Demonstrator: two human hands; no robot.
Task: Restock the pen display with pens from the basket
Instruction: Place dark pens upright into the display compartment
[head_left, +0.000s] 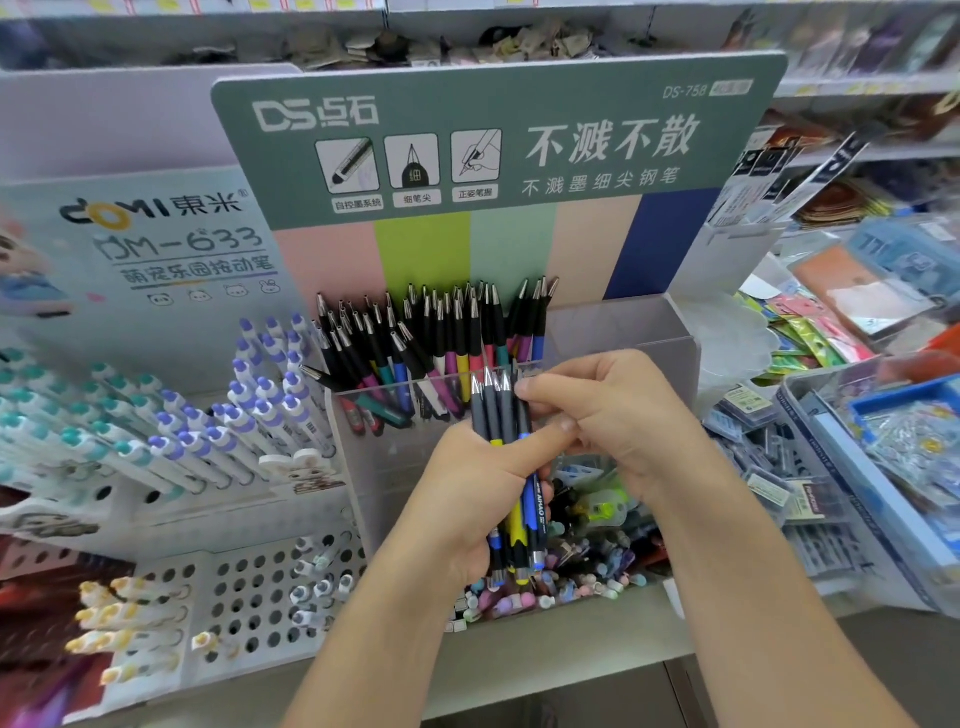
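Note:
My left hand (475, 499) grips a bundle of pens (506, 415) upright, tips pointing up, with grey grips and blue and yellow barrels. My right hand (608, 415) pinches one pen of the bundle near its upper end with thumb and fingers. Both hands are in front of the clear acrylic pen display (649, 332) under the green DS sign. Its back left compartment holds several dark pens (431, 332) standing tip up; its right part looks empty. The basket cannot be made out for sure.
A white rack of purple and teal capped pens (208, 415) stands at the left, with a perforated white holder (249, 597) below it. A clear box of small pastel items (582, 571) lies under my hands. Bins of packaged stationery (857, 441) fill the right.

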